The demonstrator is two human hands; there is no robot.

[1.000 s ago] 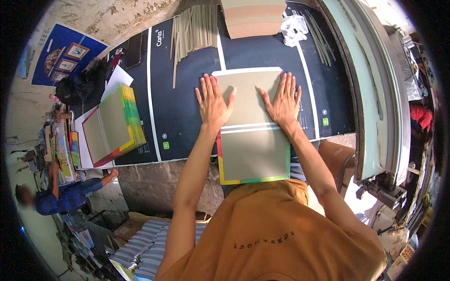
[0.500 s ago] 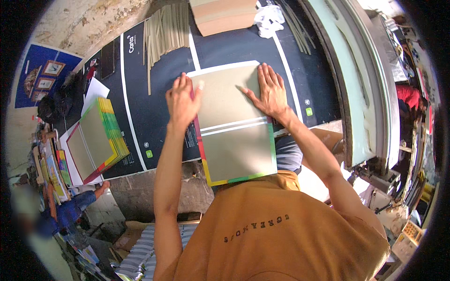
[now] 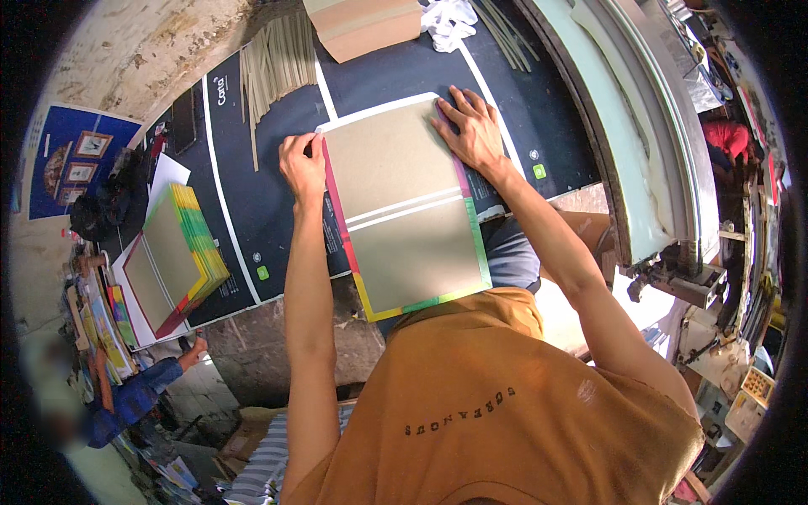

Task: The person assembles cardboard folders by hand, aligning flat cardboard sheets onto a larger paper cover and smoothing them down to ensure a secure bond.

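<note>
A book cover (image 3: 396,160) lies inner side up in front of me, its near end at my shirt. Its two grey-brown boards are parted by a narrow spine with white lines. Coloured paper is folded over the edges: purple and red at left, yellow and green near me, white at the far edge. My left hand (image 3: 303,171) pinches the far left corner between thumb and fingers. Over the far right corner, my right hand (image 3: 474,135) rests with its fingers spread, the thumb by the purple edge strip.
At left leans a stack of similar covers (image 3: 172,261) with white sheets. Grey-brown board strips (image 3: 278,63) lie on the dark table (image 3: 244,185); a cardboard box (image 3: 362,25) and a white cloth (image 3: 448,23) stand behind. A large machine (image 3: 640,168) borders the right. Another person's arm (image 3: 160,379) shows at lower left.
My left hand has gone from lying along the left edge to pinching the far corner. My right hand has slid off the board's face to its far right corner. The view has shifted slightly.
</note>
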